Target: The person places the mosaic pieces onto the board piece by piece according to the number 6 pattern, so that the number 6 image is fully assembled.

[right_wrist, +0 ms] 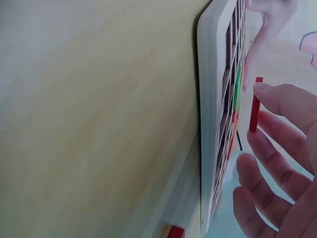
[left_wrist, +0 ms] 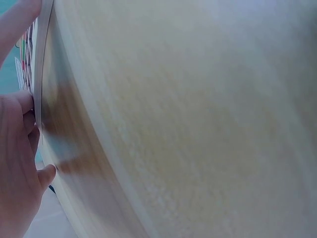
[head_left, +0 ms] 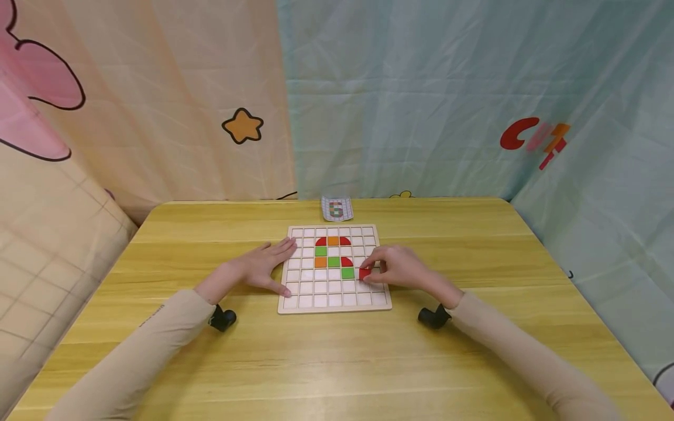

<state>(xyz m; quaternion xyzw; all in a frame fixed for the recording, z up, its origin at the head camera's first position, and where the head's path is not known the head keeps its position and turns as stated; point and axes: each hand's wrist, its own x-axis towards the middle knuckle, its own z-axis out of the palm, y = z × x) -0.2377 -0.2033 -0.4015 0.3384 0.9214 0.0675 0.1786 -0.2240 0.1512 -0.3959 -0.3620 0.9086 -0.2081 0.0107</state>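
A wooden grid board [head_left: 305, 302] lies on the table, with red, orange and green tiles set in some of its squares. My left hand [head_left: 265, 264] rests at the board's left edge, fingers spread and thumb on the near-left corner area. Over the right part of the board, my right hand [head_left: 397, 268] pinches a red tile [head_left: 364, 273] between thumb and fingertip. In the right wrist view that red tile [right_wrist: 255, 105] is seen edge-on, held above the board's surface. A green tile [head_left: 347, 273] lies just left of it.
A small printed card [head_left: 337, 209] with a coloured grid pattern lies behind the board. Another red piece [right_wrist: 175, 231] shows at the bottom of the right wrist view. Patterned curtains [head_left: 395, 105] enclose the wooden table [head_left: 326, 362] at the back and sides.
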